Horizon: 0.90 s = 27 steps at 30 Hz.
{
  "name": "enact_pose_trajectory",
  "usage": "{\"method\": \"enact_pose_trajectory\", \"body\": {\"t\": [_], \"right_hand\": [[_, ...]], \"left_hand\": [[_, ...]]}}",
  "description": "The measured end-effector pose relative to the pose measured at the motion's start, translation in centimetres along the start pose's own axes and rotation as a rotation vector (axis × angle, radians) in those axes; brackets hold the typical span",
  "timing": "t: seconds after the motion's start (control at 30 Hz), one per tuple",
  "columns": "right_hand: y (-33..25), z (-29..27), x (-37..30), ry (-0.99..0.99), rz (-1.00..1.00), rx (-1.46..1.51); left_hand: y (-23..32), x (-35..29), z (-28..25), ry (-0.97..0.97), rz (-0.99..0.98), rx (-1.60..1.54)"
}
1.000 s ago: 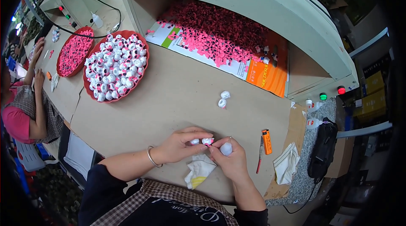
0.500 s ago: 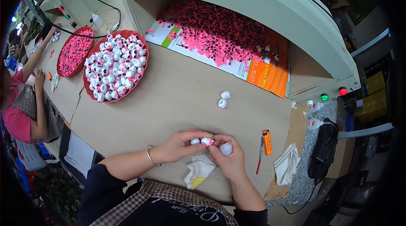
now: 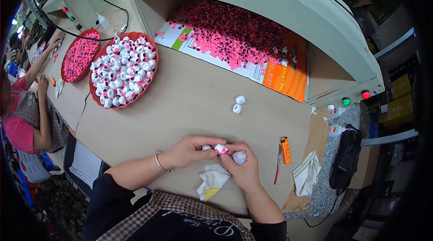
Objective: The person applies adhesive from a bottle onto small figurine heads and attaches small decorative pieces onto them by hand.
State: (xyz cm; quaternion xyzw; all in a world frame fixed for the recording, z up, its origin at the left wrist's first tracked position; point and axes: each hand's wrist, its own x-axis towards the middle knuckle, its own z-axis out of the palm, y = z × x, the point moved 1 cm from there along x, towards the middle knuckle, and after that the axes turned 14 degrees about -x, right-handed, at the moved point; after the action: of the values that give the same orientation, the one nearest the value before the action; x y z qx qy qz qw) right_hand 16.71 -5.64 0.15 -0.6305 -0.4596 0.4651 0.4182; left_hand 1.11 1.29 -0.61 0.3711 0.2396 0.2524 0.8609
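Leftward, a co-worker's hand [image 3: 58, 39] has drawn back slightly; over the surface [image 3: 180, 105], my left hand [image 3: 186, 153] and right hand [image 3: 245, 169] pinch a white-and-pink figurine [image 3: 220, 149], the left also holding a white piece [image 3: 206, 147], the right a rounded whitish object [image 3: 239, 158].

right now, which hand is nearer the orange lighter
Right. The right hand is to the left of the orange lighter, not touching it; the left hand is farther left, beyond the right hand.
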Motion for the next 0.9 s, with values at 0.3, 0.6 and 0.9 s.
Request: {"method": "enact_pose_trajectory", "body": {"t": [0.3,0.6,0.9], "right_hand": [[0.41,-0.15,0.31,-0.007,0.018,0.026],[0.03,0.19,0.77,-0.016,0.045,0.026],[0.04,-0.02,0.67,-0.045,0.028,0.074]], "left_hand": [[-0.08,0.25,0.15,0.026,-0.009,0.052],[-0.27,0.38,-0.22,0.000,0.039,0.049],[-0.46,0.34,-0.24,0.003,0.050,0.045]]}}
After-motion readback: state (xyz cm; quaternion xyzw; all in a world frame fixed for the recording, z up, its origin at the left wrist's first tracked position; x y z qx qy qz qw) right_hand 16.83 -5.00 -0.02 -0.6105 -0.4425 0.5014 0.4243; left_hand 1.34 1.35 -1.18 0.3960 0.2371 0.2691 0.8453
